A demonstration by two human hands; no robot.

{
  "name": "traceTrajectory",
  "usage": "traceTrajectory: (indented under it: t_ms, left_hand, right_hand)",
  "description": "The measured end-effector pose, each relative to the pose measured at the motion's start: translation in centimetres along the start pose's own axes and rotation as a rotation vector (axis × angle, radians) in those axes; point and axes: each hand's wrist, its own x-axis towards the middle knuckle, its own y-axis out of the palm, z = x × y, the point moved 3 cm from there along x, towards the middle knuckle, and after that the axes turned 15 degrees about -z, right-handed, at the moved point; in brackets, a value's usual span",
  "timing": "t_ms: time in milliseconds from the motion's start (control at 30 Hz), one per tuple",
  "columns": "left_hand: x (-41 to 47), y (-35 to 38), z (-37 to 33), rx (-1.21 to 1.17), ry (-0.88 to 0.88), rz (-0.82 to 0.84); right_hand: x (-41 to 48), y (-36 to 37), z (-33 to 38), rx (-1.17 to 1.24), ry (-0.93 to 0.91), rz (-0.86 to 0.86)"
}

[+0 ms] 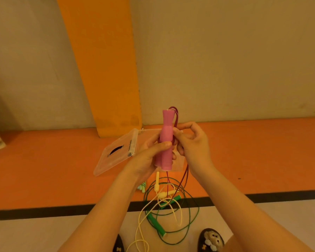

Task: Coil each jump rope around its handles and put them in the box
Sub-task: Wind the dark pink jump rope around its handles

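My left hand (150, 153) grips the pink handles (166, 139) of a jump rope, held upright in front of me. My right hand (191, 140) pinches the dark red cord (175, 116) beside the handles; the cord loops over their top and hangs down to the floor. Behind my hands lies a clear plastic box (178, 163) with its lid (115, 153) swung open to the left. On the floor below lie a green jump rope (155, 225) and a yellow jump rope (157, 182), both loose and tangled together.
The floor is orange with a black stripe (44, 211) and a pale area nearer me. An orange pillar (107, 70) stands against the wall behind the box. My two slippers (210, 240) show at the bottom edge. A small green item (142, 187) lies left of the ropes.
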Motion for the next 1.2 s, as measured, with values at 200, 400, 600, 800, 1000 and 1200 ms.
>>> traceTrajectory:
  t_ms: [200,400,600,800,1000,1200]
  left_hand:
    - [-0.5,0.4,-0.2,-0.07,-0.017,-0.035]
    - [-0.5,-0.6,-1.2,-0.084,0.013,-0.069]
    - [-0.3,-1.2,-0.5,0.09,0.029,-0.09]
    - [-0.2,-1.2,-0.8,0.21,0.091,-0.107]
    - [0.0,-1.2,-0.4,0.539,0.307,-0.295]
    - [-0.8,0.0,-0.2,1.022,0.609,-0.534]
  right_hand:
    - [0.5,0.1,-0.6,-0.126,-0.128,0.056]
    - [0.0,0.4,-0.5,-0.292,-0.195,0.297]
    - [0.5,-0.1,-0.7,-0.357,-0.052,0.38]
    - [0.8,-0.4,-1.5,-0.408,-0.024,0.284]
    - [0.6,0.1,-1.5,-0.596,-0.03,0.329]
    - [0.7,0.9,-2.0,-0.807,-0.233,0.145]
